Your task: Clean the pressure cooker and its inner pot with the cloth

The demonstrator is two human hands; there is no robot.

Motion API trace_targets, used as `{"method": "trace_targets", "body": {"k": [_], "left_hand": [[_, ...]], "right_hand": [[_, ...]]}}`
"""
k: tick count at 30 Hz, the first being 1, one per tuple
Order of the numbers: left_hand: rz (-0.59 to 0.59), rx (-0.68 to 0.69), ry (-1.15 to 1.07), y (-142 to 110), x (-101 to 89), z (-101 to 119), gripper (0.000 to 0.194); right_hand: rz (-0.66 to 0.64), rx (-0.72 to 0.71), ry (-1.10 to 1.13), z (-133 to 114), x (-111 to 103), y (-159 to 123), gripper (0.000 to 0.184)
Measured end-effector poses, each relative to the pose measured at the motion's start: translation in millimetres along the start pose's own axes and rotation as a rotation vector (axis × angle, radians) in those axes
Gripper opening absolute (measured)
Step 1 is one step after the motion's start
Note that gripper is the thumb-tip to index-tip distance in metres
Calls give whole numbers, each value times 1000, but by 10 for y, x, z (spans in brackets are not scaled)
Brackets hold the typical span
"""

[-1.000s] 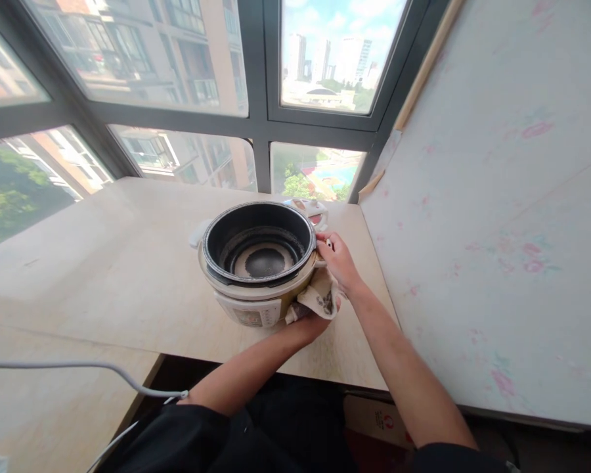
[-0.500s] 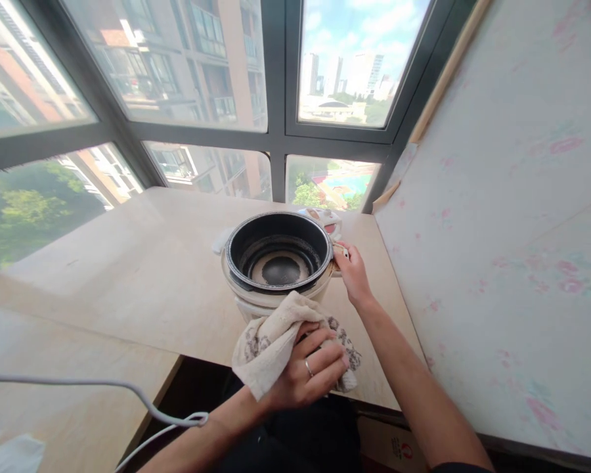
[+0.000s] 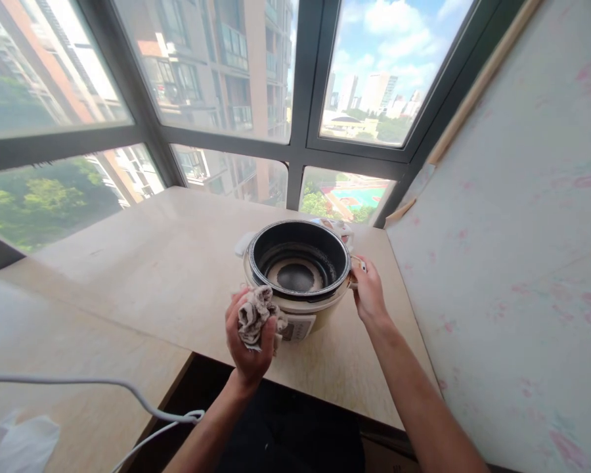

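Note:
A cream-coloured electric cooker (image 3: 320,318) stands on the ledge in front of me, its top uncovered. Inside I see a dark, round interior (image 3: 295,277) with a brownish ring at the bottom. My left hand (image 3: 250,335) is closed around a crumpled beige cloth with dark markings (image 3: 259,316), against the front left of the cooker's outer wall. At the cooker's right side, my right hand (image 3: 369,289) grips its side handle (image 3: 355,265); the fingertips are partly hidden. A label panel (image 3: 298,328) shows on the cooker's front, partly covered by the cloth.
Behind the cooker lies a white and reddish object (image 3: 342,230), mostly hidden. Window frames (image 3: 303,98) border the pale ledge (image 3: 187,263), and a papered wall (image 3: 497,263) rises on the right. A white cable (image 3: 103,381) and crumpled white plastic (image 3: 20,443) are at lower left.
My left hand has moved left and turned, bunching the cloth that hung loosely before against the cooker's front left. My right hand stays at the handle. The view has shifted slightly.

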State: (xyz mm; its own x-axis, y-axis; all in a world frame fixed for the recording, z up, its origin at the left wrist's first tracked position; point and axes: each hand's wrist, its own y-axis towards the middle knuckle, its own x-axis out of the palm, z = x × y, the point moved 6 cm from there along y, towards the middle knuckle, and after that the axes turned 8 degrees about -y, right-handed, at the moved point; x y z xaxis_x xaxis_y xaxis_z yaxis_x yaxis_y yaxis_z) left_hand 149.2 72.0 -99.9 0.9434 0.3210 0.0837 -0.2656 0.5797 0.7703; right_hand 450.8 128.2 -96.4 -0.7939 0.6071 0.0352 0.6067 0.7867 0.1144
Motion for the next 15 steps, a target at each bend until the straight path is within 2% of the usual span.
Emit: {"method": "trace_targets", "body": {"k": [2,4,9,15], "left_hand": [[5,-136,-23,-98,117,-66,80],[60,-214,-18,-159,186,-121,86],[262,-206,-13,-140,163,-273,73],[290,-265,-114,106,44,-633,58]], "right_hand": [[38,62,98,-5,36,-37,41],[63,98,171,-27,66,-70,42],[105,139,223,-64,81,-160,44],[168,150,202,-123,76,-488,52]]}}
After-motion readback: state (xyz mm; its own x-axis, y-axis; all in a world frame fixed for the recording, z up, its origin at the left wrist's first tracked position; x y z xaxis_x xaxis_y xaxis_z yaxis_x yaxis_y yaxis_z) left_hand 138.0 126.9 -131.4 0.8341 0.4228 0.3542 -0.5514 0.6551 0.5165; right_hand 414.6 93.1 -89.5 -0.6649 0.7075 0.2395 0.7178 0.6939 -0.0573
